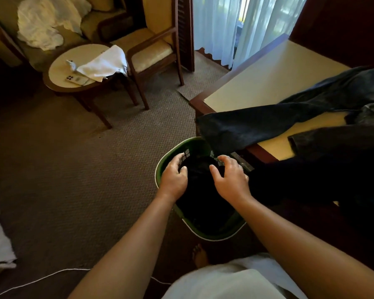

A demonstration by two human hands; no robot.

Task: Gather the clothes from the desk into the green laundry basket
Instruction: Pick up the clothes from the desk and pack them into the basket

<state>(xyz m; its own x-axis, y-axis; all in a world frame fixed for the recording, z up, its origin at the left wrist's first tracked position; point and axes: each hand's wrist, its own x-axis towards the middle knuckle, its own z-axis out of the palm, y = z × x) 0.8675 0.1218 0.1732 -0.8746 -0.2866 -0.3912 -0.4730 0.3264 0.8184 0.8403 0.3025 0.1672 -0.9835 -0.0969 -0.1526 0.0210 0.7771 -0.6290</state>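
Note:
The green laundry basket stands on the carpet against the desk's near corner, with dark clothing inside it. My left hand hovers over the basket's left rim, fingers spread and empty. My right hand hangs over the basket's middle, fingers apart, holding nothing. On the cream-topped desk lie dark jeans, one leg draped over the desk edge toward the basket. Another dark garment hangs off the desk's near side, right of my right hand.
A round side table with a white towel, a phone and a remote stands at the left back. Wooden armchairs sit behind it, one with white linen. White curtains hang beyond the desk. A white cord crosses the carpet near my foot.

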